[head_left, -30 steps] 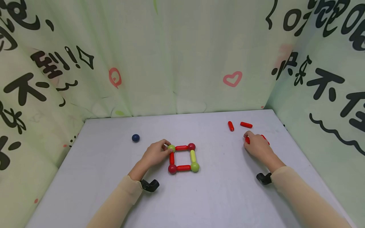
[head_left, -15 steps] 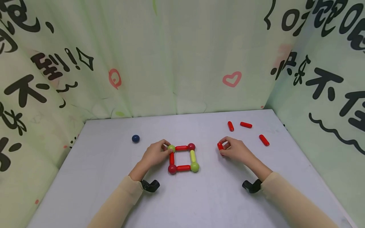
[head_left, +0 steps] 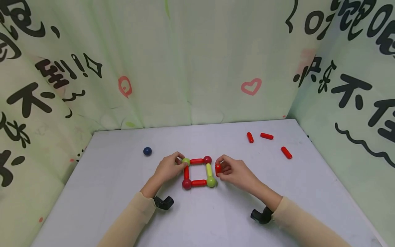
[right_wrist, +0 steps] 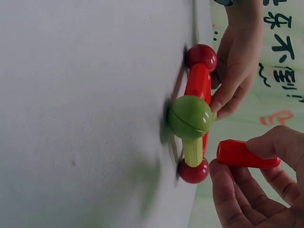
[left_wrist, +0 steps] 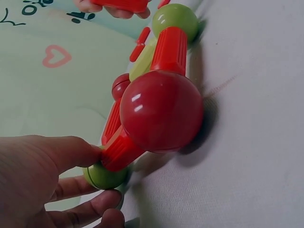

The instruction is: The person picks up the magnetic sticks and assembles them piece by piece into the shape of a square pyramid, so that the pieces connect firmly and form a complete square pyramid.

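Note:
A square of balls and rods lies on the white table (head_left: 172, 219). Its corners are two red balls (head_left: 186, 184) and two green balls (head_left: 211, 181); three sides are red rods (head_left: 199, 183) and the right side is a yellow-green rod (head_left: 209, 169). My left hand (head_left: 166, 168) pinches the far-left green ball (left_wrist: 102, 176), thumb at the joint with its red rod and fingers beneath. Just right of the square, my right hand (head_left: 236, 172) holds a loose red rod (right_wrist: 247, 154) between thumb and fingers, one end pointing out. That rod is apart from the square.
Three more red rods (head_left: 286, 153) lie scattered at the back right of the table. A dark blue ball (head_left: 147, 151) sits at the back left. Printed curtains (head_left: 191, 68) stand behind the table and along both sides.
My right hand has carried a red rod leftward from the group at the back right to beside the square. My left hand has stayed on the green ball.

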`<state>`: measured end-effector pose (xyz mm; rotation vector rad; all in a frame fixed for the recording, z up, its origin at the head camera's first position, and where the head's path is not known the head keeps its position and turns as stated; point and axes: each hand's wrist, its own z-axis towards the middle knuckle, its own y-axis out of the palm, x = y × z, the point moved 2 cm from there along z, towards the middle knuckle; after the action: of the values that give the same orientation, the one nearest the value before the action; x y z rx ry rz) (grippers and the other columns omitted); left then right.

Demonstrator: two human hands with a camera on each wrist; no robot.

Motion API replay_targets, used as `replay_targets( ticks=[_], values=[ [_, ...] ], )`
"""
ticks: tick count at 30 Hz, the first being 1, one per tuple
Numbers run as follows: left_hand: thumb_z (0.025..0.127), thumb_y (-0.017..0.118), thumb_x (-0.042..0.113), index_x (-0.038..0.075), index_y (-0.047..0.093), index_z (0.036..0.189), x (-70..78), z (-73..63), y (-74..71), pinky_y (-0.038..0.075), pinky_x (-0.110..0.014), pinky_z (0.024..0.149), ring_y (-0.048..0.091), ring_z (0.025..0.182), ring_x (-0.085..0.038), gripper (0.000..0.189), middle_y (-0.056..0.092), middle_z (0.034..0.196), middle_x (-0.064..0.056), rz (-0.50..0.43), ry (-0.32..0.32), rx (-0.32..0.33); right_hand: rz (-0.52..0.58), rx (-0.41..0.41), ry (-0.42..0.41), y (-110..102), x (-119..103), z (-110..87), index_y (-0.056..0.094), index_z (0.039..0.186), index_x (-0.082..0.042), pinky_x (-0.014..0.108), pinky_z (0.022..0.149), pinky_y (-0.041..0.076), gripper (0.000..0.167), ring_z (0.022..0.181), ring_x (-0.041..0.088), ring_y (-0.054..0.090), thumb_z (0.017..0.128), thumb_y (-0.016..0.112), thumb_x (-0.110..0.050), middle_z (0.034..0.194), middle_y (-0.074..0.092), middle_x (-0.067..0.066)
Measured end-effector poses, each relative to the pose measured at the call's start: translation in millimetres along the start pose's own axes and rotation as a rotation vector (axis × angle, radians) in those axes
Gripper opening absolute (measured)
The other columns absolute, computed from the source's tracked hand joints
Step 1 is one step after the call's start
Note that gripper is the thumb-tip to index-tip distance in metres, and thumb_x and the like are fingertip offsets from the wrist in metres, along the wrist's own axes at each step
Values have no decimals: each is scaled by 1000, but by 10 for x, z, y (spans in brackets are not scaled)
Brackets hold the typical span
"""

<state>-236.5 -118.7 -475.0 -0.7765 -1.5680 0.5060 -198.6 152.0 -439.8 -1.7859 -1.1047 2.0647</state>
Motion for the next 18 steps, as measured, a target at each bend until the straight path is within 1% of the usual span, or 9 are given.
replay_targets(
  ticks=[5,9,13,15,18],
  values=[
    [96,72,30,13,66,120,-16,5,14,44,-28,65,57,78,-18,30,65,93,-3,-12,-4,-6,1,-38,-43,105,-92,-2,62,115,-12,36,88,60,28,96,17,69,90,74,-4,103,72,1],
    [97,71,29,13,65,120,-19,-2,18,44,-28,65,56,77,-18,29,66,92,-3,-15,0,-6,4,-63,-38,154,-104,-1,63,117,-10,32,86,60,30,98,18,71,90,74,-4,111,71,3],
    [96,72,29,13,65,119,-2,-7,14,43,-28,65,56,77,-18,28,66,92,-3,-4,2,-5,5,-79,-25,139,-79,-13,64,122,-7,31,85,60,34,100,19,71,90,72,-1,117,70,6],
    [96,72,29,12,66,117,24,-8,4,44,-29,66,56,79,-18,29,65,94,-4,27,7,1,-4,-77,-27,99,-51,-30,64,123,-7,32,86,60,35,100,19,70,90,70,1,117,70,7],
    [95,73,28,11,66,119,102,-3,-8,50,-33,73,59,84,-21,30,64,106,-9,118,15,13,-61,-40,-19,4,37,-60,65,123,-7,35,87,60,33,98,17,69,91,68,1,117,70,8]
  ],
)
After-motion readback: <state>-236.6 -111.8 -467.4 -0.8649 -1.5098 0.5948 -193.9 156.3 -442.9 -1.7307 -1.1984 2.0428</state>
